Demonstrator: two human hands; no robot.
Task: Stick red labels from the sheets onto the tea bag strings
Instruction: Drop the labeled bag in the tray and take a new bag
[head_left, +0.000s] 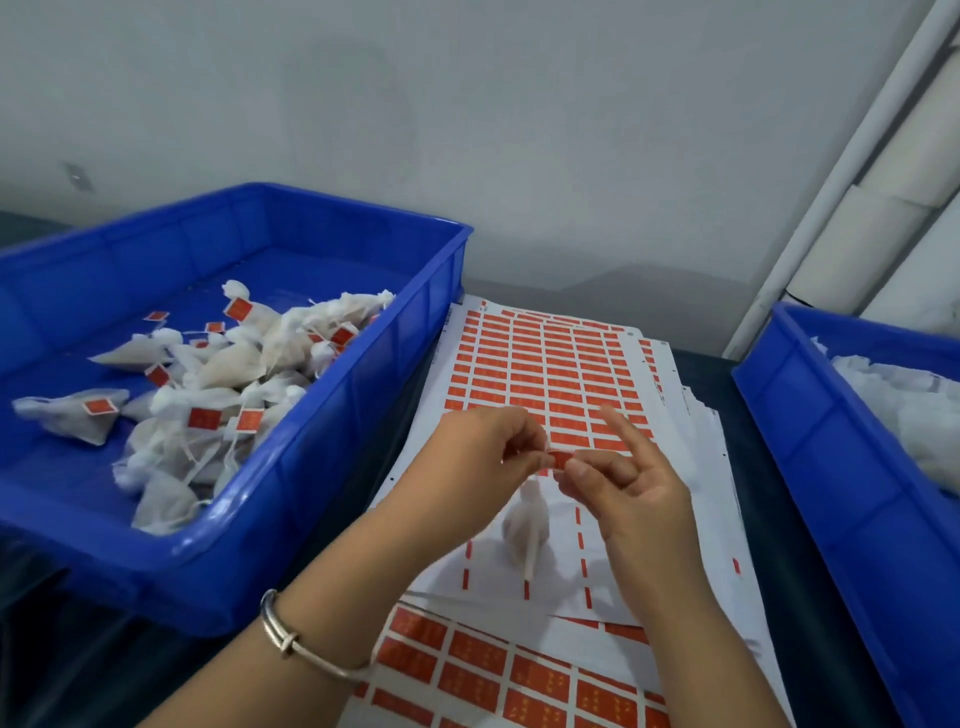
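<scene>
Both hands pinch one red label (560, 459); the left hand (488, 457) probably holds the string too. A bag (524, 525) hangs below them. Tagged bags (208, 395) fill the tray left of the hands; untagged ones (904, 405) wait to the right.

A tall-walled blue bin (332, 415) hems in the left, and a second blue bin (831, 467) closes off the right. Between them runs an open lane over the flat label sheets (540, 364), clear back to the wall (467, 130). Both hands (493, 457) (634, 483) and what looks like a dangling tea bag (524, 525) occupy the lane's middle.
</scene>
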